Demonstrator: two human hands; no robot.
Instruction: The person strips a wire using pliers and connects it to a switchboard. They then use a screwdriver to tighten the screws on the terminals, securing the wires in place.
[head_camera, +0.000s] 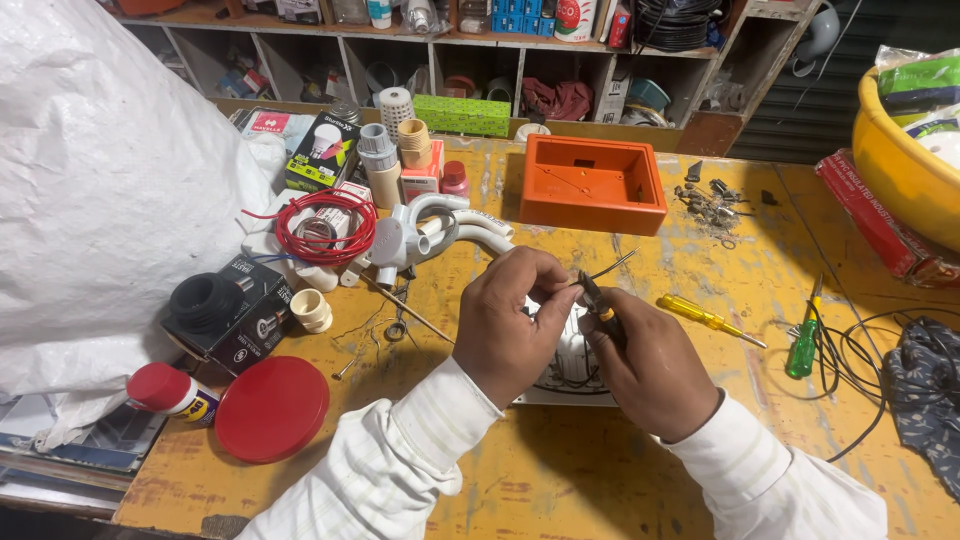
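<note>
White sleeves filled the near edge of the view, and both hands met above a white round fitting (572, 362) that lay on the yellow workbench (560, 480). Left hand (515, 320) was pinched shut on a thin dark wire (612, 267), which stuck out up and to the right of the fingers. Right hand (650, 368) was clenched around a small pair of pliers (597, 303) with orange grips, their tip at the wire just above the fitting; whether the tip actually bit the wire could not be told.

Risk looked to lie in that small grip: too hard a squeeze could have nicked or cut the strand, and a slip could have driven the tip into the left fingertips, which sat right against it. A jerk might also have shoved the fitting, since neither hand pressed it down.

Right of the fitting lay a yellow screwdriver (708, 319) and, farther right, a green one (804, 343). Behind the fitting stood an orange box (591, 185); left of the fitting, a red lid (271, 407).
</note>
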